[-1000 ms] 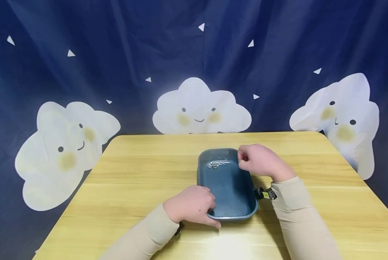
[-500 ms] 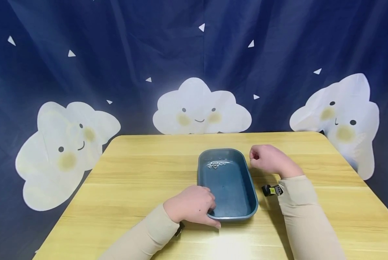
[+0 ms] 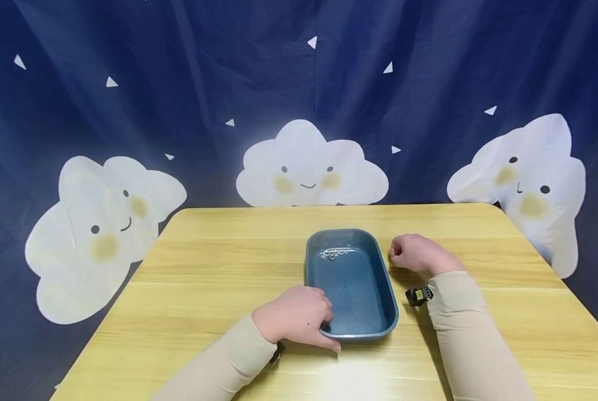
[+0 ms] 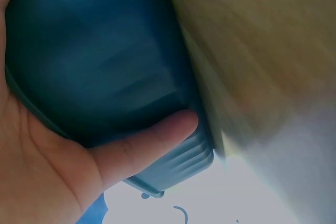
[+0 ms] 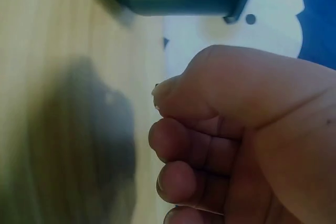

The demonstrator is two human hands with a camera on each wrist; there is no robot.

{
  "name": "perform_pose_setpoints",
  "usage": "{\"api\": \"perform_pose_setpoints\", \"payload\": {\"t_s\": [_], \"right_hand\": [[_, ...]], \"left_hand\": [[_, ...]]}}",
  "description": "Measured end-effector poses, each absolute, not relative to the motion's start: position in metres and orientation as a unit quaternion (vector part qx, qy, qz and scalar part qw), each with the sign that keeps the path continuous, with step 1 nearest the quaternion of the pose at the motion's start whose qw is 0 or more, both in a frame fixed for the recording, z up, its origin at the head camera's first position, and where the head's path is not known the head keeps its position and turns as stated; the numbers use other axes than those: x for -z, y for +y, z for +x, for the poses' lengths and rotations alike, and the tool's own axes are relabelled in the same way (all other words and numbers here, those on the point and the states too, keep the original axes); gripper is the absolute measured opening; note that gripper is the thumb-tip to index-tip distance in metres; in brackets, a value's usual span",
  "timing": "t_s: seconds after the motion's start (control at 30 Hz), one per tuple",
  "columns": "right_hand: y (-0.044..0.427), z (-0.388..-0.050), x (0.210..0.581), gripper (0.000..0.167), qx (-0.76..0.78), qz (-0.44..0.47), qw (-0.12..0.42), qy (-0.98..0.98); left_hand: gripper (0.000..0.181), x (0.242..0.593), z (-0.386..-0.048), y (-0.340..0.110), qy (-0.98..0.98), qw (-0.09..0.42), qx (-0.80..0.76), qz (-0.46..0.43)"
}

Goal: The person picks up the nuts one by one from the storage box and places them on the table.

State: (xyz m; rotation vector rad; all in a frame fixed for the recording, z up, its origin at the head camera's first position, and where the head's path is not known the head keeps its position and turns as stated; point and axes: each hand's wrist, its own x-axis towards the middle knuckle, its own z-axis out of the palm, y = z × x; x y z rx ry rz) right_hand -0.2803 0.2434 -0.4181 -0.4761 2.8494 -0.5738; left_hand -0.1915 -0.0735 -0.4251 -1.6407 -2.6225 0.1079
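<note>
A dark blue-green rectangular plastic tray (image 3: 346, 295) stands on the table. At its near left corner my left hand (image 3: 299, 317) grips the rim, fingers inside and thumb along the outer wall, as the left wrist view also shows. Near the tray's far end lie several small shiny metal pieces (image 3: 332, 254), some ring-like, too small to name surely. My right hand (image 3: 421, 255) is just right of the tray, low over the table. In the right wrist view its fingers are curled, and a tiny dark, glinting edge (image 5: 156, 86) shows at the thumb tip, mostly hidden by the pinch.
The wooden table (image 3: 219, 262) extends on both sides of the tray. Behind it hangs a dark blue curtain (image 3: 204, 67) printed with white clouds. A small black camera (image 3: 419, 296) is strapped below the right wrist.
My right hand has moved right from over the tray's right rim, then dropped slightly toward the table beside it. The left hand and tray have stayed put.
</note>
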Motion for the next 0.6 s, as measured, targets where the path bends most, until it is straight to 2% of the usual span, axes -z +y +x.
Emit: {"api": "perform_pose_setpoints", "payload": {"t_s": [0.33,0.6], "right_hand": [[0.2376,-0.2825,0.4284,0.009,0.177,-0.161,0.106,0.965],[0.2392,-0.2815,0.4277,0.003,0.190,-0.150,0.111,0.964]], "left_hand": [[0.059,0.4261,-0.1915,-0.0737,-0.846,0.026,-0.037,-0.531],[0.060,0.4261,-0.1921,-0.0731,-0.848,0.015,-0.039,-0.528]]}}
